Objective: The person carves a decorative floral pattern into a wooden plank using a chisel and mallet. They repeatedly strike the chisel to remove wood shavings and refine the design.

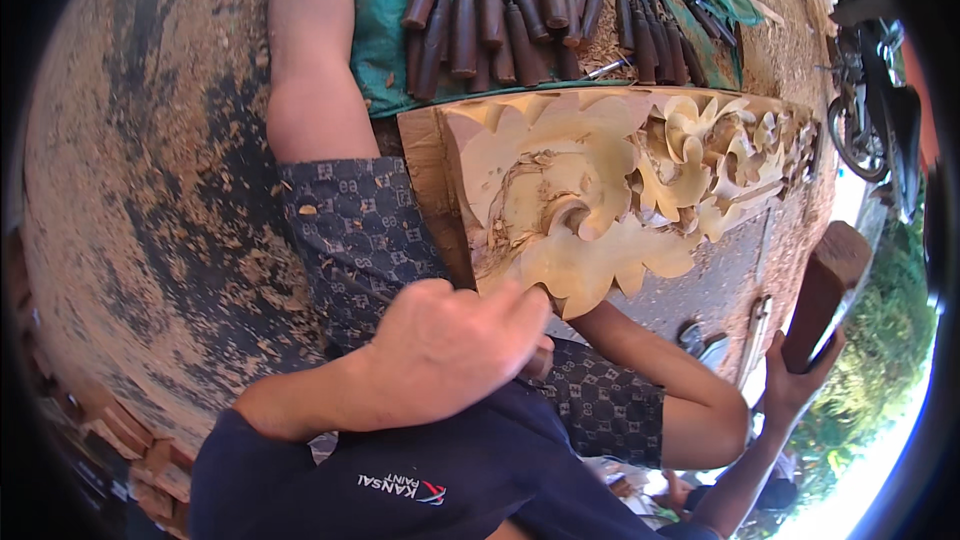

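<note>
- The carved board (600,240) was the big pale piece of wood in front of the person, with curly leaves and swirls cut into it.
- The two hands were well apart.
- The left hand (462,345) was curled up like a fist, by the near left corner of the carved board. A small brown end (540,362) peeked out under it, but one cannot tell if the hand gripped that.
- The right hand (800,380) was wrapped around a dark wooden block (822,285), held up to the right of the carved board and away from it.
- Lots of tools with brown handles (490,10) lay on a green cloth (380,30), just past the far edge of the carved board.
- The left leg (318,70) was stretched out to the left of the carved board.
- Wood chips (250,275) lay all over the ground left of the carved board.
</note>
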Motion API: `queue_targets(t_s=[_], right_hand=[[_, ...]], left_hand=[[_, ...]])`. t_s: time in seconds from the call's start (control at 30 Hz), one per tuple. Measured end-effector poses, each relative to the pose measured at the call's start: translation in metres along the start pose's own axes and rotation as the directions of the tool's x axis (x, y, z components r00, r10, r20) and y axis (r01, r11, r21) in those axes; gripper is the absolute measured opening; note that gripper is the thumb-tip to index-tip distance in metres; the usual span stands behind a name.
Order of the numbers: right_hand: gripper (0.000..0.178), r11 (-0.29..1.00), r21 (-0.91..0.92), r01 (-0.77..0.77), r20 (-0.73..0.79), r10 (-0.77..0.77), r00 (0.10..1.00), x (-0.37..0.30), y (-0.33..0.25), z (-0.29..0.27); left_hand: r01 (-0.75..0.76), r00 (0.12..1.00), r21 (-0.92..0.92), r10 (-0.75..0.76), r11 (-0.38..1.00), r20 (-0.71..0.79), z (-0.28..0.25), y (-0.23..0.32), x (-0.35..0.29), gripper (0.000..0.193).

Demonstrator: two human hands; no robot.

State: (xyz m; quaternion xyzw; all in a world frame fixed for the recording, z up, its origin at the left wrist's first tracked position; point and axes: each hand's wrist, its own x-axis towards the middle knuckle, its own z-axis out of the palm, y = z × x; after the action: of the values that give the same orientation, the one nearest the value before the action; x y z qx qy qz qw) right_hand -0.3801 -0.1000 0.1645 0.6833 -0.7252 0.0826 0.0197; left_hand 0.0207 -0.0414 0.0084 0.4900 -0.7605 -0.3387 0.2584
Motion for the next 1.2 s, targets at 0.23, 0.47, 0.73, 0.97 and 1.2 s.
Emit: queue_targets(t_s=[0.23, 0.47, 0.73, 0.97, 1.2], right_hand=[[0.071, 0.99, 0.111, -0.087, 0.314, 0.049, 0.948, -0.001, -0.012, 0.015], [0.078, 0.971, -0.128, -0.203, 0.369, 0.236, 0.899, -0.012, -0.023, 0.009], [0.076, 0.938, -0.057, -0.341, 0.27, 0.344, 0.9, -0.011, -0.039, 0.023], [0.077, 0.965, 0.176, -0.193, 0.248, 0.146, 0.958, -0.031, 0.025, 0.027], [0.058, 0.888, 0.455, -0.06, 0.11, 0.011, 0.994, -0.037, 0.051, 0.027]], left_hand=[[0.232, 0.893, 0.242, -0.305, 0.942, 0.331, -0.023, -0.014, 0.032, 0.089], [0.205, 0.841, 0.329, -0.338, 0.922, 0.423, -0.02, -0.013, 0.056, 0.088], [0.026, 0.962, 0.407, -0.134, 0.913, 0.239, -0.02, -0.014, 0.045, 0.061], [0.169, 0.981, 0.159, -0.181, 0.973, 0.066, -0.002, -0.011, 0.047, 0.025], [0.292, 0.954, 0.217, -0.269, 0.931, -0.132, -0.003, -0.017, 0.029, 0.015]])
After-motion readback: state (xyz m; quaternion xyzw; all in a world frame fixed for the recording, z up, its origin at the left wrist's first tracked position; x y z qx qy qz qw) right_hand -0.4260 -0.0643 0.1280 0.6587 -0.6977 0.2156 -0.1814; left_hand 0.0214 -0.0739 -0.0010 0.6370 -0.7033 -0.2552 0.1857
